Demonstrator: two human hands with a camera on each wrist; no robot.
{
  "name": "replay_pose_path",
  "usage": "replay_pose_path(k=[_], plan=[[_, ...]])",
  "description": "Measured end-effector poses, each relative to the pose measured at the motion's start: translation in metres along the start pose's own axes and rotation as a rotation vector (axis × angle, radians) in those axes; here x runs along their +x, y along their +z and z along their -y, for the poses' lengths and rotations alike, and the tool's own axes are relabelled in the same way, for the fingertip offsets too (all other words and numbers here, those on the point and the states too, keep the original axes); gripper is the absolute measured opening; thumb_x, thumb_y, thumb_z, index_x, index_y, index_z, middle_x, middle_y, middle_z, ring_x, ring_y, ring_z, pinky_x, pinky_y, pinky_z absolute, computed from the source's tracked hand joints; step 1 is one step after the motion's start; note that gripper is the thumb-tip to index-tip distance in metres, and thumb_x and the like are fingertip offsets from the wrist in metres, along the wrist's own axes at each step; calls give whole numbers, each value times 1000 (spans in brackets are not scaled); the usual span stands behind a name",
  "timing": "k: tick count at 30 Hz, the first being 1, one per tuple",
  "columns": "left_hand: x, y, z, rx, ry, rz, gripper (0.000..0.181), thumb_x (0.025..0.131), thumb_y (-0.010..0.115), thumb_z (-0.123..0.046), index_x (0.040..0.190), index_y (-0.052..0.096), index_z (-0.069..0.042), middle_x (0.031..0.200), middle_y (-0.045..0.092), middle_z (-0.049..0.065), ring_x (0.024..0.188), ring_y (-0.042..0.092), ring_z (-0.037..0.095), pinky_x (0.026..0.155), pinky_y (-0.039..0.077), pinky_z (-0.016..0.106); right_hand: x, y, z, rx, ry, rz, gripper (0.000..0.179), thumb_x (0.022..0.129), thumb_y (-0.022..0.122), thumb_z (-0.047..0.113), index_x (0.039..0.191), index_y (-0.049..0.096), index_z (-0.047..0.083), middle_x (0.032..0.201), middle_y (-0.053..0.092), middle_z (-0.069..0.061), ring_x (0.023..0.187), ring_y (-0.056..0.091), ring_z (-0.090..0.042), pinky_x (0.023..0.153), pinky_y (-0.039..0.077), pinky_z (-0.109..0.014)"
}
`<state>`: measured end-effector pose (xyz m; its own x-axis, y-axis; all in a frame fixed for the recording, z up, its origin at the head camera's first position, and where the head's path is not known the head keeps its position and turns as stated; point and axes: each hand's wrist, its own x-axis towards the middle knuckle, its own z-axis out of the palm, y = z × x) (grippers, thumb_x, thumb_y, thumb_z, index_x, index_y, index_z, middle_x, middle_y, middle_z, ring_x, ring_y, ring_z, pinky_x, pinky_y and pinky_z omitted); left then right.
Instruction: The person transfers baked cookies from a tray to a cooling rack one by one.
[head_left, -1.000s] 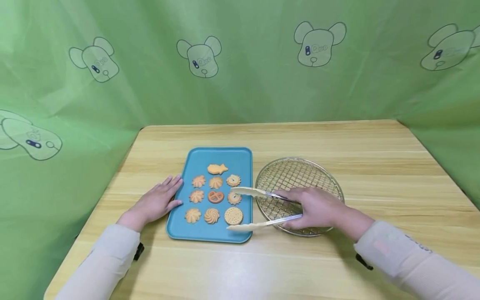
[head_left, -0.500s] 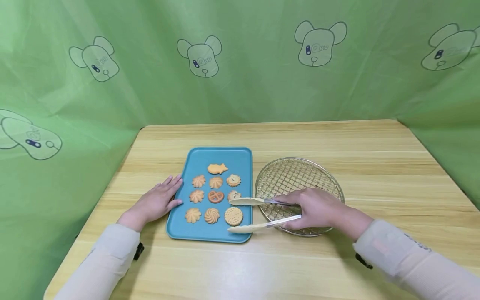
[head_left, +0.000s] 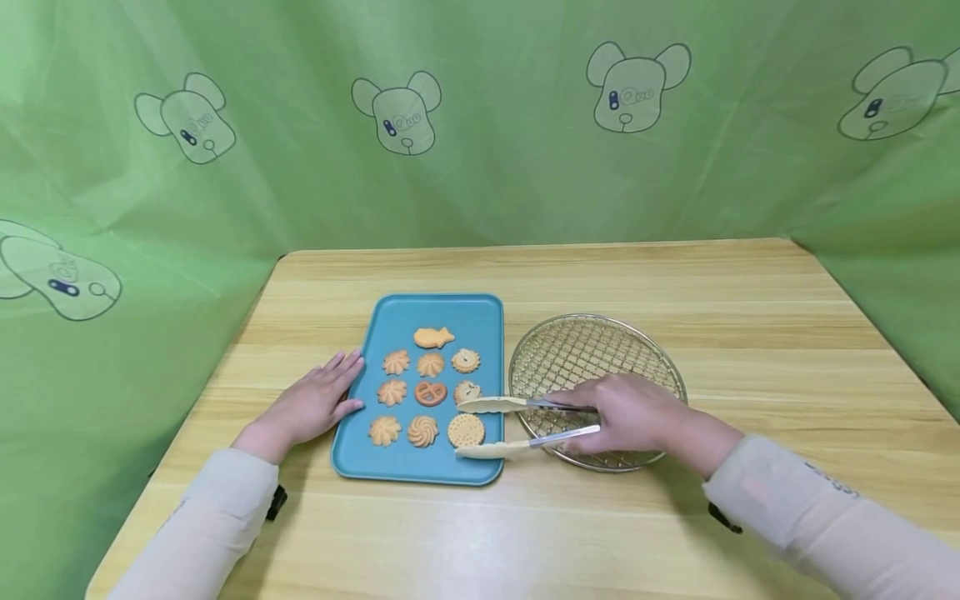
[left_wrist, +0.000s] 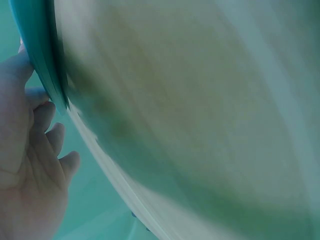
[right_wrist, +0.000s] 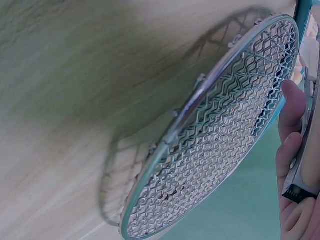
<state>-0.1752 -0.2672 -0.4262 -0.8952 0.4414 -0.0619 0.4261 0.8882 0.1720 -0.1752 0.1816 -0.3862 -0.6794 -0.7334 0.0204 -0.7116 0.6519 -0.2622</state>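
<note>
My right hand [head_left: 626,412] grips a pair of tongs [head_left: 492,406] with metal arms and cream tips. The tips are spread and reach over the right side of a blue tray [head_left: 457,304]. Between them in the head view lies a round dotted biscuit [head_left: 467,427]; the far tip overlaps the lower edge of a small scalloped biscuit [head_left: 467,389]. My left hand [head_left: 311,406] rests at the tray's left rim, fingers extended. In the left wrist view, its fingers [left_wrist: 62,137] are beside the tray's edge [left_wrist: 42,55]. The right wrist view shows the tongs' handle [right_wrist: 311,150] within my hand.
Several other biscuits stand in rows on the tray, including a fish-shaped one [head_left: 433,337], a pretzel [head_left: 431,393] and a swirl [head_left: 423,432]. A round wire cooling rack [head_left: 577,350] sits right of the tray, under my right hand. A green curtain [head_left: 495,192] borders the wooden table [head_left: 405,533].
The tongs' far tip has come toward the near one, from across the scalloped biscuit to its lower edge, narrowing the gap around the dotted biscuit. My left hand has stayed at the rim.
</note>
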Motion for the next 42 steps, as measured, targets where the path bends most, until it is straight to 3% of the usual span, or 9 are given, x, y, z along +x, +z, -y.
replay_pose_path(k=[11,18,25,29,34,42], plan=[[3,-2,-1,2,1,6,66,100,50,-35,149,26,0,155,19,16,141,17,37,112,20,53,0,-3,1,-22,6,7,60,77,72,52,129,63,23,111,69,-2,44,35,2,43,37,-19],[3,-2,-1,-1,2,12,66,100,50,-35,149,26,1,155,19,16,141,17,37,112,20,53,-2,-2,1,-38,-1,-2,58,79,70,53,128,63,23,107,70,-1,43,33,2,41,35,-19],[3,-1,-1,2,8,4,66,99,50,-35,149,26,1,155,20,17,140,19,37,111,20,53,-5,-1,0,-6,-22,-50,58,80,72,48,127,64,16,91,70,8,45,35,4,41,35,-18],[2,-2,-1,2,6,7,66,100,50,-35,149,26,1,155,20,16,140,19,37,112,20,53,-7,0,-2,-2,-18,-97,58,81,71,49,126,64,14,96,71,0,47,39,3,44,39,-18],[0,-3,-2,-3,3,11,66,100,50,-34,149,25,1,155,20,17,140,18,37,112,19,53,-12,2,-4,-12,4,-158,60,81,71,49,127,63,11,104,71,-7,58,54,-1,56,52,-25],[-3,-4,-5,-5,-2,13,65,100,50,-34,149,26,2,155,20,17,140,18,37,111,20,54,-25,2,-14,2,104,-205,64,79,76,44,133,58,15,105,69,-13,48,42,6,60,52,-30]])
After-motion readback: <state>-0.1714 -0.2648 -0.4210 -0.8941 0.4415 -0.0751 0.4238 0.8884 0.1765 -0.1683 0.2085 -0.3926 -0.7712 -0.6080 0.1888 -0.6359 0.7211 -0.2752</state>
